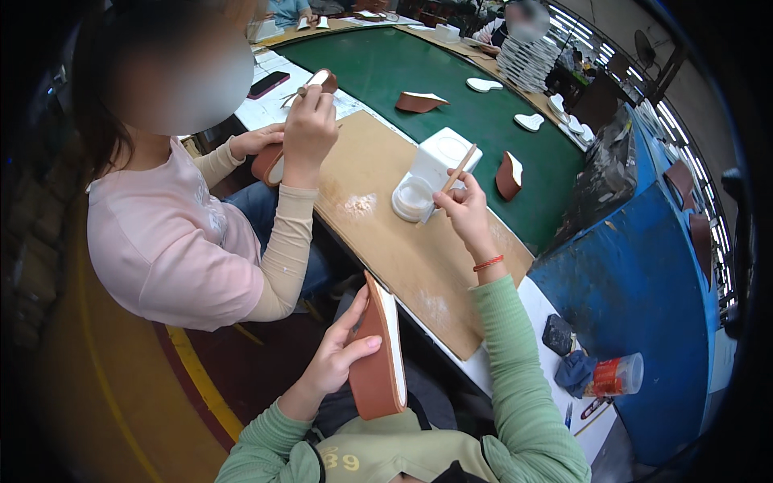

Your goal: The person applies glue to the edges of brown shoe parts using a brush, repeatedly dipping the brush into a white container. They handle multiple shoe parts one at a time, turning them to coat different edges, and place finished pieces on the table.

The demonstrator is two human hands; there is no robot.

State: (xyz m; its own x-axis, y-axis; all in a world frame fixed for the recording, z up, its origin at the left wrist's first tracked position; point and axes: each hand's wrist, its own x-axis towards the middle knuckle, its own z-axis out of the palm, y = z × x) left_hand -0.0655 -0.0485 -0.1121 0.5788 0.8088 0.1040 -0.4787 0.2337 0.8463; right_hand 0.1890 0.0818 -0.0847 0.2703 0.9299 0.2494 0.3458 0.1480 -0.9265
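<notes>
My left hand [332,358] grips a brown wedge shoe sole [372,366] above my lap, thumb on its side and fingers behind. The sole stands nearly upright, its white face turned to the right. My right hand [465,211] pinches a slim wooden-handled brush [460,167] on a slant. The brush's lower end is beside a small round white pot [413,198], which stands against a white plastic box [449,151]. Whether the brush touches the pot, I cannot tell.
At my left, a person in pink [173,241] holds a brown sole [270,165] and a brush. Brown board [362,161] covers the near table. Soles [509,175] and white pieces lie on the green belt [362,60]. A blue metal housing [636,266] and plastic jar [618,375] are right.
</notes>
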